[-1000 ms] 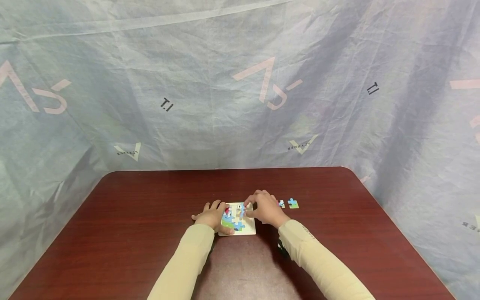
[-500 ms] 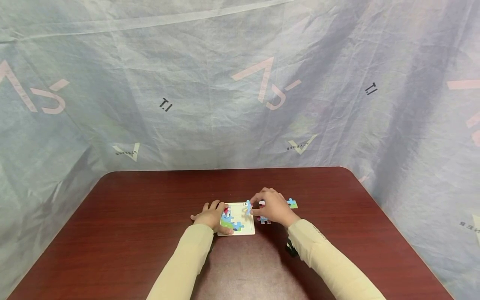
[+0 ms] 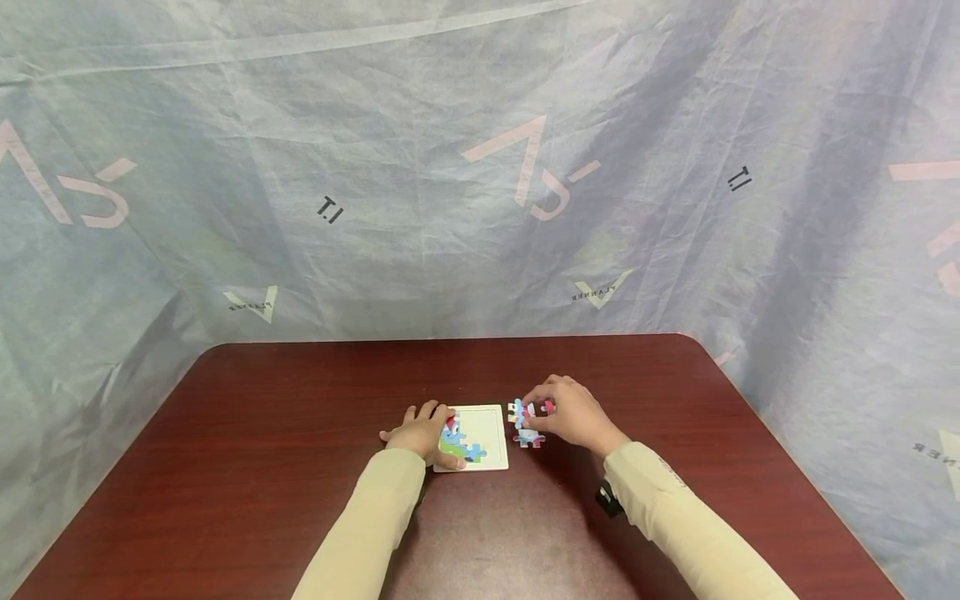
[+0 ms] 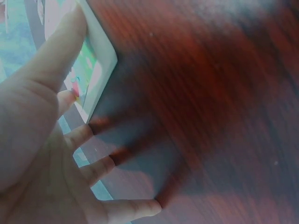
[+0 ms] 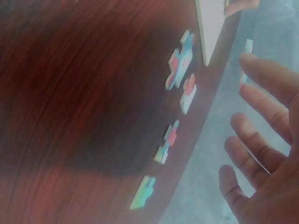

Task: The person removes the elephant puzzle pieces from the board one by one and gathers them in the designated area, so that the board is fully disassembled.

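Note:
A square, pale puzzle board [image 3: 491,425] lies mid-table in the head view, with several joined pieces [image 3: 453,446] showing blue, red and green at its left and lower part. My left hand [image 3: 420,433] rests at the board's left side, fingers spread, its thumb [image 4: 60,46] over the near edge. Just right of the board my right hand [image 3: 573,412] pinches a puzzle piece [image 3: 517,413] between thumb and forefinger. The same held piece [image 5: 248,46] stands off the table in the right wrist view, partly hidden by the fingertips.
Loose puzzle pieces lie right of the board: a blue and red one [image 5: 181,60], a red and white one [image 5: 188,95], a multicoloured one [image 5: 167,142] and a green one [image 5: 142,192]. A grey printed cloth [image 3: 427,167] hangs behind the dark red table [image 3: 262,433].
My right hand has moved right, lifting the pinched piece off the board to beyond its right edge. The board's upper right now shows bare. My left hand has stayed in place.

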The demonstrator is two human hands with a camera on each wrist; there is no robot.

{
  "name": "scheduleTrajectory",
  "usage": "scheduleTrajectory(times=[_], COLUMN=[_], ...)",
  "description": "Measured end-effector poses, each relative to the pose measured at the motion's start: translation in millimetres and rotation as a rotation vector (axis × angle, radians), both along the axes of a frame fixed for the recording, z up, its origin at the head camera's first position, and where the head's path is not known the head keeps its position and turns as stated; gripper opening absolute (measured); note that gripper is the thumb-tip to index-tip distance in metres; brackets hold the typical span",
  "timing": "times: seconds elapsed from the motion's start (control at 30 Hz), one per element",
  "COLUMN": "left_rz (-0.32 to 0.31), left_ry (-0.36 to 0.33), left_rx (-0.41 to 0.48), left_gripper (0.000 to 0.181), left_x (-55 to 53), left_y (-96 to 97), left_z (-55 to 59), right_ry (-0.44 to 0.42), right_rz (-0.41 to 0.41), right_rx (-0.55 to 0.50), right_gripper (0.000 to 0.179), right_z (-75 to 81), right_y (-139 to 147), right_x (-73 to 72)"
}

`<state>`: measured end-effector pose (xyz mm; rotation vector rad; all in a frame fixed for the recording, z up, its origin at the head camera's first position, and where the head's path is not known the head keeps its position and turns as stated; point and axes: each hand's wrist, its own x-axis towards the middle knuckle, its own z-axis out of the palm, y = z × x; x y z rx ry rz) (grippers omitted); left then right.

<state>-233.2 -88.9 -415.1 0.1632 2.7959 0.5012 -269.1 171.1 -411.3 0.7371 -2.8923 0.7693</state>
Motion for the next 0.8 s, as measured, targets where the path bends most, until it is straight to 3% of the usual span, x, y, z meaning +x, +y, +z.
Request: scheduleTrajectory(times=[0.43, 0.8], left_rz=[0.013, 0.013], left_ry=[0.014, 0.004], left_rx=[0.013, 0.012], left_gripper=[0.086, 0.088], left_x=[4.2, 8.3], left_y=[1.6, 1.4], left_z=[3.2, 10.2], right_ry=[-0.098, -0.071], right_rz=[-0.023, 0.009], right_rx=[-0.046, -0.029], right_gripper=[0.022, 0.019], right_z=[-11.4, -22.6], right_y=[36.5, 58.5], right_x=[0.8, 5.2])
